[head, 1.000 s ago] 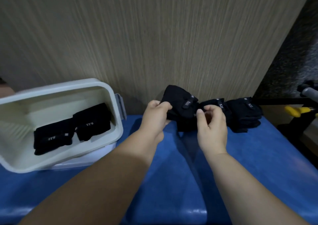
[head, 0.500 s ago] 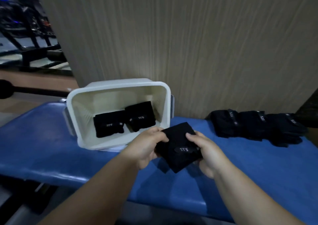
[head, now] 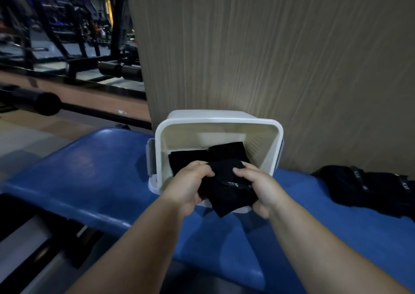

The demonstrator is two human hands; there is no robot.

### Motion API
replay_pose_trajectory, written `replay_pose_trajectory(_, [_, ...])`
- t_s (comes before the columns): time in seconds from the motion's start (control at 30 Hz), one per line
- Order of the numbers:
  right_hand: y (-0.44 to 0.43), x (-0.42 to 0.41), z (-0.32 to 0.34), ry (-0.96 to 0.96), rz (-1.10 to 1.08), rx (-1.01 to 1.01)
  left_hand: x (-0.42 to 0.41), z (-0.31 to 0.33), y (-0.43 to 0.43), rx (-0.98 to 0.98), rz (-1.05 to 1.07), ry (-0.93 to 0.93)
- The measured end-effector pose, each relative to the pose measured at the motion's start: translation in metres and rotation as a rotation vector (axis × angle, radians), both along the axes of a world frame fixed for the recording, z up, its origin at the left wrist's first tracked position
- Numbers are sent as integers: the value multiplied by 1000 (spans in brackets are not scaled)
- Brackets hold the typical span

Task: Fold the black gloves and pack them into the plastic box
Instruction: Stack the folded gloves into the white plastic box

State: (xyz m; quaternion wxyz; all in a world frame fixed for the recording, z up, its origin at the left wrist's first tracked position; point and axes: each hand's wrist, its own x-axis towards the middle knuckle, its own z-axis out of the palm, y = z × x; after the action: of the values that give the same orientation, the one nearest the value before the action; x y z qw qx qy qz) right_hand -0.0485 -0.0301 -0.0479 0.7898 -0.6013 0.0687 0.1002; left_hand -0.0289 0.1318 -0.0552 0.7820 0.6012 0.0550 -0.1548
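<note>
Together, left hand (head: 190,187) and right hand (head: 260,187) pinch folded glove (head: 229,192) at box (head: 275,149).

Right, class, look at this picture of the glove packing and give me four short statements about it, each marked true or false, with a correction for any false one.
1. The left hand and the right hand both grip one folded glove. True.
2. The plastic box has nothing in it. False: two folded gloves lie inside, side by side.
3. The plastic box rests on the blue bench, its opening turned toward the person. True.
4. Every glove outside the box is in the person's hands. False: a pile of black gloves lies on the bench to the right, untouched by either hand.
</note>
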Motion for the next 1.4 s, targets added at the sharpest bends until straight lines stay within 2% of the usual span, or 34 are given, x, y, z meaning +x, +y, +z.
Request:
replay_pose_trajectory(0.13, [13, 13, 5, -21, 5, -53, 10, -4, 9, -26, 92, 17])
replay_pose_trajectory(0.27, [26, 31, 4, -82, -104, -169, 13, -5, 8, -77, 203, 29])
replay_pose_trajectory(0.43, [35, 61, 1, -145, -252, -298, 16, -2, 5, -61, 235, -83])
replay_pose_trajectory(0.63, [50, 90, 4, -239, -331, -709, 26, -8, 9, 160, 325, -103])
replay_pose_trajectory(0.77, [53, 99, 2, -236, -315, -966, 32, -15, 8, 231, 342, -86])
replay_pose_trajectory(0.9, [53, 107, -8, -206, -301, -1059, 33, -15, 8, 331, 354, -140])
replay_pose_trajectory(1.17, [61, 116, -15, -220, -234, -1335, 42, -24, 7, 671, 390, -235])
replay_pose_trajectory(1.4, [65, 119, -18, -233, -147, -1507, 34, -20, 2, 833, 334, -252])
